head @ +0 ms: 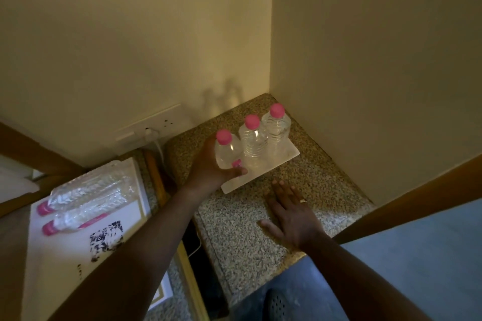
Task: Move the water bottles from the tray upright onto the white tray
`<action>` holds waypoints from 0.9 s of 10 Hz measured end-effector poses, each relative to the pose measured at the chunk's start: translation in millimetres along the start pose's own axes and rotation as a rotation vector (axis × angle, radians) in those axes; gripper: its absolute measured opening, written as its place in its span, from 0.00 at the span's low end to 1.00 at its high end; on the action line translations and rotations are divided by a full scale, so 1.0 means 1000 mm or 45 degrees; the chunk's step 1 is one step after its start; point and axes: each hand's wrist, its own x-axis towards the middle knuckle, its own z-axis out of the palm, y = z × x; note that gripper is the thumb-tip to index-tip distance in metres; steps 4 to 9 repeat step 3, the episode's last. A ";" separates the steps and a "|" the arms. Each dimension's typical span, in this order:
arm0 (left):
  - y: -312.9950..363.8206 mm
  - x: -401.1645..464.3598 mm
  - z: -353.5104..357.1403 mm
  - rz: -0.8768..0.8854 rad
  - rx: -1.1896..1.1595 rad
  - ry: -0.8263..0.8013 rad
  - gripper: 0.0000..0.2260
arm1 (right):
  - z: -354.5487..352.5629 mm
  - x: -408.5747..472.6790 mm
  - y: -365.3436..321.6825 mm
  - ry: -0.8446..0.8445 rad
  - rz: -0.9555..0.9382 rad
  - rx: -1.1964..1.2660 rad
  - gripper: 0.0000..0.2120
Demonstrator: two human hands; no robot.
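Speckled granite bench (247, 229) in a cream-walled corner. White tray (263, 172): two upright bottles (254, 143), pink caps. My left hand (208, 167) grips a third bottle (227, 151) upright at the tray's near-left end. My right hand (289, 214) lies open, flat on the bench. Source tray (65, 255), left: two bottles lying down (86, 203).

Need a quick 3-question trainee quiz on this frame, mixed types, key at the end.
1. How many bottles stand free on the white tray?
2. True or false: the right hand holds a bottle.
3. The bottles still waiting at left are: A upright, B lying down.

Key:
1. Two; the left hand holds a third bottle upright at the tray.
2. False; it is flat on the counter.
3. B.
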 end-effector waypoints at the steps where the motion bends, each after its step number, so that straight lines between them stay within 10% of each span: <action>1: -0.008 -0.011 -0.013 -0.040 0.183 -0.104 0.54 | 0.000 0.001 0.000 -0.054 0.028 -0.012 0.39; 9: -0.046 -0.061 -0.055 -0.108 0.503 0.041 0.56 | -0.012 0.004 -0.021 -0.104 0.016 -0.047 0.43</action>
